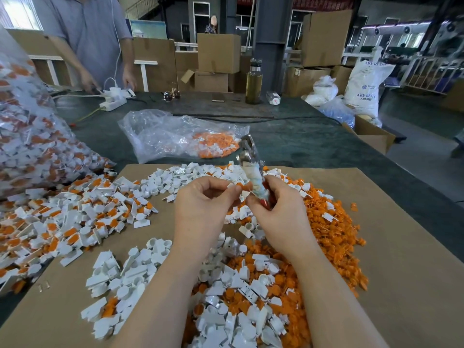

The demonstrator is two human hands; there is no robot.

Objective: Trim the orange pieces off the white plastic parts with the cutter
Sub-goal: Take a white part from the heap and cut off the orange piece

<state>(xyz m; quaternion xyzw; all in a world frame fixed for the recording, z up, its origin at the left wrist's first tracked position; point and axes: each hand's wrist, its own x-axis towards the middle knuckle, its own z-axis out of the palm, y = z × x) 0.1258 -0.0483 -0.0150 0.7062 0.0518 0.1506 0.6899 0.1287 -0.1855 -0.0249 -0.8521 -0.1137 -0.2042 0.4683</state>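
At centre, the left hand (200, 197) pinches a small white part (234, 188) (half hidden by fingertips); the right hand (278, 209) grips the tape-wrapped cutter (252, 169), steel head pointing to twelve o'clock above the counter (313, 141).

Both forearms are bare right down to the hands — left hand (203, 204), right hand (281, 209) — with no sleeve, glove, ring or watch showing on either.

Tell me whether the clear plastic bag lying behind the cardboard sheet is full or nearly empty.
Nearly empty. The clear plastic bag lies flat and crumpled on the table, with only a small heap of orange pieces gathered at its right end.
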